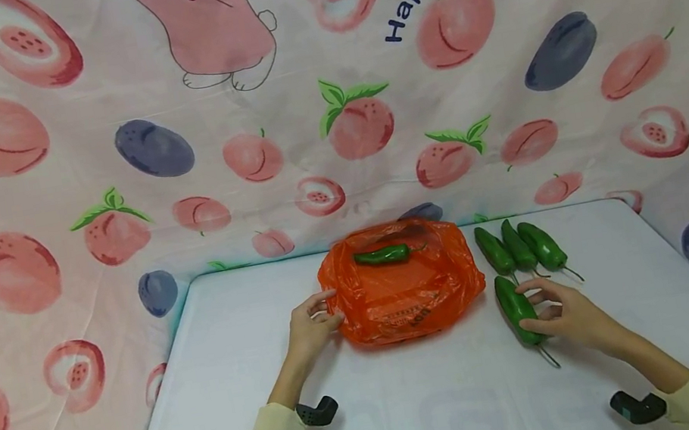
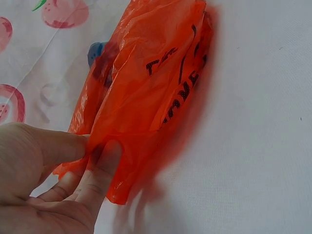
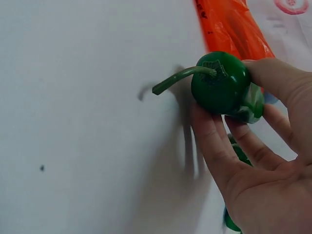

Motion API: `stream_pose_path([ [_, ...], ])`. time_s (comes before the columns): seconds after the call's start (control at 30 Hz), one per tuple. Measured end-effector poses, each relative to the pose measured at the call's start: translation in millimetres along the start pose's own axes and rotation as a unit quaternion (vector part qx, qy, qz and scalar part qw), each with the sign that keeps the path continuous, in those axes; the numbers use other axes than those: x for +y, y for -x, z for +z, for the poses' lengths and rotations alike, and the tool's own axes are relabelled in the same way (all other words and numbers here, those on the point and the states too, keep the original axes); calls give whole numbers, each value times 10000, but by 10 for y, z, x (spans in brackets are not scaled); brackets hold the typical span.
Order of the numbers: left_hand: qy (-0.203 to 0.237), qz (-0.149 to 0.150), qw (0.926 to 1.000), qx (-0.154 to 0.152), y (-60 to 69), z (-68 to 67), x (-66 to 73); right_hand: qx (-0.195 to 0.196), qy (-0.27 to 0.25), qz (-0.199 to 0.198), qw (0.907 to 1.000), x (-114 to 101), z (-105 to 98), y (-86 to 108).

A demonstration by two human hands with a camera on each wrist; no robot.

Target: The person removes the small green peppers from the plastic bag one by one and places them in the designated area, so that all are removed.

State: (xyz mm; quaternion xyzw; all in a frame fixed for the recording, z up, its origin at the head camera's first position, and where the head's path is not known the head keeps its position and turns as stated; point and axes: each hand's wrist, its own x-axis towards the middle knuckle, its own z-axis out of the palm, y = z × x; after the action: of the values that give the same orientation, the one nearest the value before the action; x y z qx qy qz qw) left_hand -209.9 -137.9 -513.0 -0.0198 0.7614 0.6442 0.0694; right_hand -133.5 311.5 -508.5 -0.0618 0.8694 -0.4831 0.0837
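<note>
In the head view my left hand [image 1: 307, 331] is at the left edge of an orange plastic bag [image 1: 412, 307], pinching its film between thumb and fingers. The left wrist view shows the same grip on the bag [image 2: 141, 92] up close. A green chili pepper [image 1: 382, 256] lies at the bag's upper part; whether inside or on top I cannot tell. To the right of the bag, my right hand [image 1: 574, 320] holds another green chili pepper [image 1: 512, 304] between thumb and fingers. In the right wrist view, this pepper's stem end [image 3: 219, 83] faces the camera.
Three more green peppers, the nearest to the bag being a slim pepper [image 1: 493, 249], lie behind my right hand. All stand on a white table [image 1: 249, 301]. A fruit-print cloth [image 1: 297, 100] hangs behind its far edge.
</note>
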Motion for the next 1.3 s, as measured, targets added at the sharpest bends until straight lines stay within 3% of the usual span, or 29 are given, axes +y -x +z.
stream_pose_path([
  [0.73, -11, -42, 10000, 1, 21, -3, 13, -129, 727, 353, 9966, 39, 6, -59],
  [1.3, 22, -62, 10000, -17, 3, 6, -20, -189, 371, 356, 9985, 43, -8, -32],
])
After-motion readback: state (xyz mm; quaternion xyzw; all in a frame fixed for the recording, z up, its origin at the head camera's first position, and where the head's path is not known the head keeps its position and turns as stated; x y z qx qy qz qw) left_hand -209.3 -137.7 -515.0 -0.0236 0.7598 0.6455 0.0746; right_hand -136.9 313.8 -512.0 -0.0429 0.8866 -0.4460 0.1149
